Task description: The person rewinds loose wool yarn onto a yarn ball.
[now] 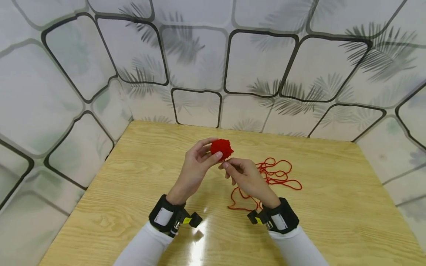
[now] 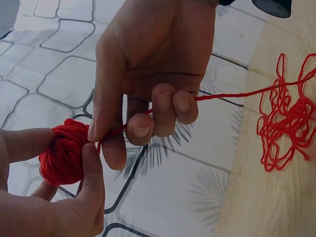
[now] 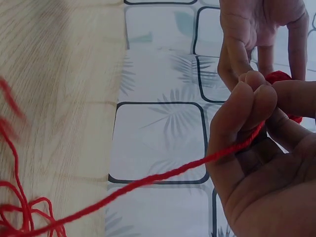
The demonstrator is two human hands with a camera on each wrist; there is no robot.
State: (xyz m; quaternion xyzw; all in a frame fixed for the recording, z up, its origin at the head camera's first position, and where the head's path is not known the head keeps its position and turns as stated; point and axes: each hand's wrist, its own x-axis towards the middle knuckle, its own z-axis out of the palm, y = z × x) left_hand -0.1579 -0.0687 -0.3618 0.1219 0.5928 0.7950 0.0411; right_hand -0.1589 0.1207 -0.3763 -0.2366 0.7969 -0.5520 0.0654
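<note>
Left hand (image 1: 194, 166): fingers and thumb curled round the small round ball of red wool yarn (image 1: 221, 148), held above the light wooden table (image 1: 139, 192); the ball sits at the fingertips, thumb on its near side.
Right hand (image 1: 244, 176): thumb and forefinger pinch the red yarn strand (image 3: 163, 174) just beside the ball; the other fingers are curled, with the strand running under them.
Loose pile of red yarn (image 1: 276, 175): lies in tangled loops on the table, beyond the right hand's knuckles, well apart from the ball.
Head view: shows both hands meeting at the ball, and the whole pile; the taut strand is hidden behind the right hand.
Left wrist view: shows the wound turns of the ball (image 2: 64, 153) between the left fingertips, and the strand leaving the right hand's curled fingers (image 2: 163, 106) toward the pile (image 2: 289, 121).
Right wrist view: ball mostly hidden behind the right fingers; the strand is plainest here.
Strand axis: straight and taut, its long axis running from the pinch down to the pile.
</note>
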